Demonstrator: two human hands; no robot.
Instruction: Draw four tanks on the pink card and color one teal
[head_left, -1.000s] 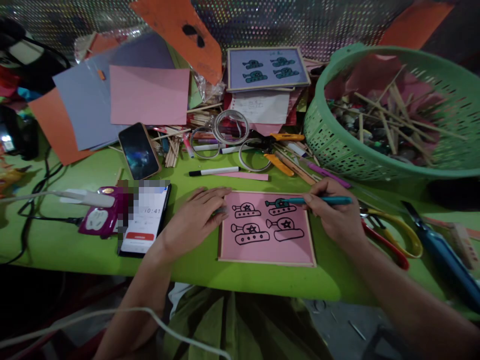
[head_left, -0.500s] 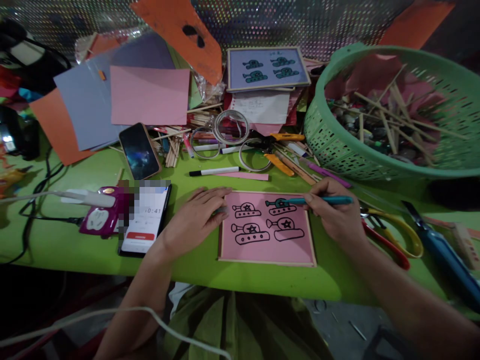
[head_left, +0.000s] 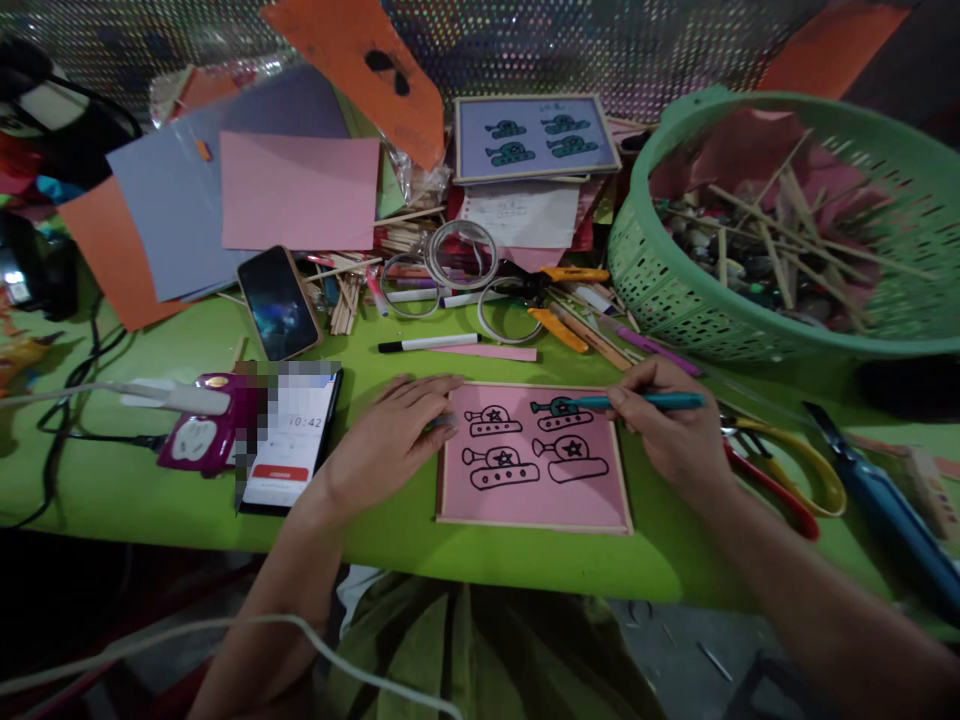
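Note:
A pink sheet point(head_left: 525, 505) in a thin wooden frame lies on the green table, with several tanks drawn on it in black outline. My right hand point(head_left: 671, 430) is closed around a teal marker point(head_left: 667, 400), its tip on the upper right tank point(head_left: 562, 410), which is partly filled in teal. My left hand point(head_left: 397, 435) rests at the sheet's upper left edge, fingers stretched and together. Between its thumb and fingers shows a small bluish end, which looks like a marker cap point(head_left: 439, 422); most of it is hidden.
Two phones point(head_left: 279, 305) point(head_left: 289, 470) and a purple power socket point(head_left: 201, 425) lie left. Behind are a black-and-white marker point(head_left: 431, 343), tape rolls point(head_left: 461, 255), orange-handled pliers point(head_left: 559, 300) and a framed blue sheet point(head_left: 536, 140). Right are a green basket point(head_left: 675, 290), scissors point(head_left: 814, 470) and a blue-handled tool point(head_left: 892, 500).
The lower phone's timer has gone from 0:41 to 0:42. Both hands and the marker stay in nearly the same place.

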